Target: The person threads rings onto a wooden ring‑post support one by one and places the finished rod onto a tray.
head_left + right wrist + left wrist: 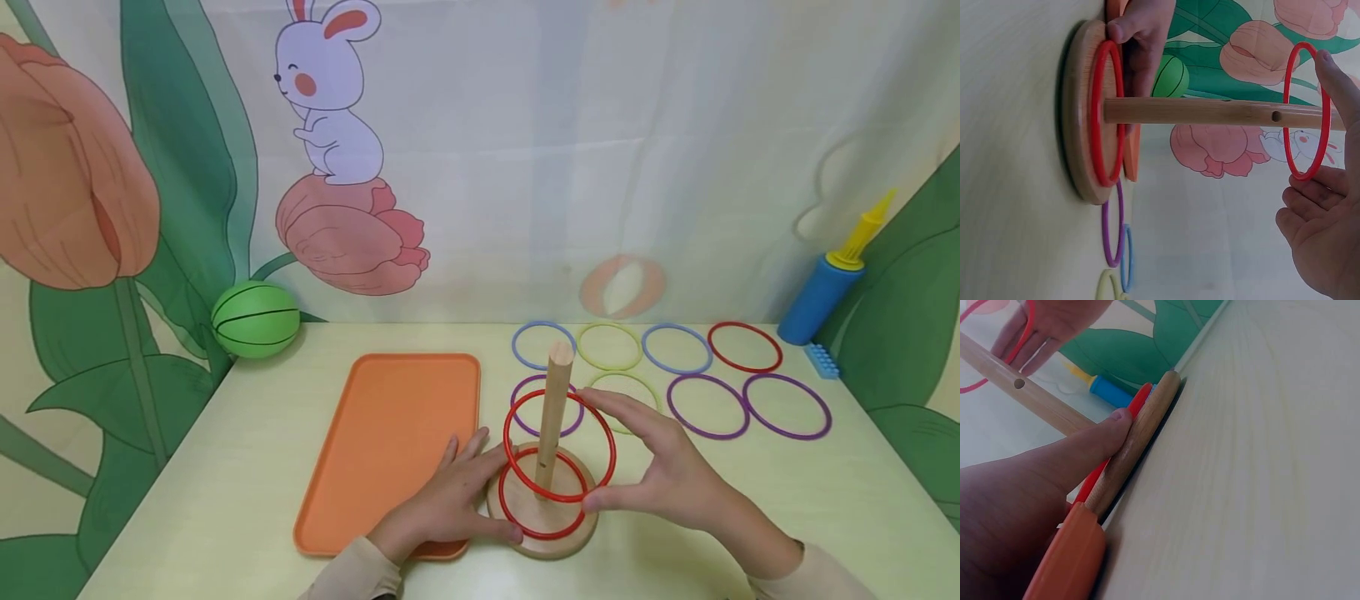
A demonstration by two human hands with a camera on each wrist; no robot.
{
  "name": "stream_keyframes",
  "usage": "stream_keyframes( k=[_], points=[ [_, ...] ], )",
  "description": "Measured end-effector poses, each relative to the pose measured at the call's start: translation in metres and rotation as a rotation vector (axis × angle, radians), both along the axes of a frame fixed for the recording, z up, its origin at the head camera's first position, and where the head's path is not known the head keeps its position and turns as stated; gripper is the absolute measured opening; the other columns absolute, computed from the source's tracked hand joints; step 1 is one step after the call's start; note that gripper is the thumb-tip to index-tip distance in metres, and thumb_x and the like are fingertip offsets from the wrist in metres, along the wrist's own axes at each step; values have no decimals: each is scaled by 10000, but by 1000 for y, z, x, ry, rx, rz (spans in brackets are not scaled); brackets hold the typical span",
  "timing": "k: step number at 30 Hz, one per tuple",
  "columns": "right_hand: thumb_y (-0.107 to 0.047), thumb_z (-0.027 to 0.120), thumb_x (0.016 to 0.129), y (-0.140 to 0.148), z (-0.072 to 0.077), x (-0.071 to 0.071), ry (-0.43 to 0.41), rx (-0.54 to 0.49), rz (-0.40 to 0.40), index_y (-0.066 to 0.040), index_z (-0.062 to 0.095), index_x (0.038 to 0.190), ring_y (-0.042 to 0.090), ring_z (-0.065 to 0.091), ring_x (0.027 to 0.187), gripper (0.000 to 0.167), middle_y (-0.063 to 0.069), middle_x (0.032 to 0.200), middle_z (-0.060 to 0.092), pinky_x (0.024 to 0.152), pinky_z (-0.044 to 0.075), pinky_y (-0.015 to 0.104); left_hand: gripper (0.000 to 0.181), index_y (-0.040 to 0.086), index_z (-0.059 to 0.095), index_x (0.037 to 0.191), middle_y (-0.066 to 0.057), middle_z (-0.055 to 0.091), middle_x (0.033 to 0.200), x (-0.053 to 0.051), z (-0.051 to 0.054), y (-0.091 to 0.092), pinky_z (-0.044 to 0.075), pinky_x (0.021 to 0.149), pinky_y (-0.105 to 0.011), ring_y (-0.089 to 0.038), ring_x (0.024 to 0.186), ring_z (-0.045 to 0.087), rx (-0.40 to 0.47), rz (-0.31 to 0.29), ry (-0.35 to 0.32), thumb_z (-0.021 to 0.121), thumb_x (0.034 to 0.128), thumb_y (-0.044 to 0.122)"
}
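A wooden post (555,408) stands upright on a round wooden base (551,548). My right hand (675,475) holds a red ring (614,454) between thumb and fingertips. In the right wrist view the post passes through this held ring (1286,112), which is around its upper part. Another red ring (1096,137) lies on the base, around the foot of the post. My left hand (457,492) rests against the base's left side, its thumb (1100,440) pressing near the lower ring and its other fingers stretched out over the tray's edge.
An orange tray (405,417) lies left of the base. Behind and to the right, several rings lie in two rows, such as a purple ring (747,408) and a blue ring (711,354). A green ball (256,319), a blue pump (813,296) and a light-blue block (822,361) are farther back.
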State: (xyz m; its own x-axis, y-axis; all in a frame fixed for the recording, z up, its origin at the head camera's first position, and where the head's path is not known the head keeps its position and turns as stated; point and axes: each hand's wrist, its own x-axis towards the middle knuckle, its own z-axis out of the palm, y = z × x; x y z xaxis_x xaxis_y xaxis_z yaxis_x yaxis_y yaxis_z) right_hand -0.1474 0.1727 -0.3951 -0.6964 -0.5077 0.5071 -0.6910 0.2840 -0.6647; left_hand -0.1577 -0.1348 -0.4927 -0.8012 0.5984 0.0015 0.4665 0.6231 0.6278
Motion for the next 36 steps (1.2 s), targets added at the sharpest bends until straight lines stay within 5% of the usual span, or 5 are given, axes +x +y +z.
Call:
stream_keyframes(
  k=[26, 36],
  points=[
    [-284, 1022, 671, -1, -45, 1, -63, 40, -44, -120, 569, 1518, 128, 521, 1418, 974, 34, 1506, 604, 1140, 429, 251, 1101, 184, 360, 1660, 86, 345, 1701, 1, 1, 0, -88, 1275, -597, -330, 1632, 42, -27, 9, -14, 817, 797, 692],
    [-296, 1021, 673, -1, -52, 0, -65, 48, -37, -91, 580, 1506, 170, 549, 1396, 964, 64, 1486, 622, 1132, 455, 300, 1087, 251, 352, 1665, 98, 322, 1708, 2, 1, 0, -90, 1274, -597, -324, 1633, 35, -13, 12, -16, 824, 790, 689]
  ],
)
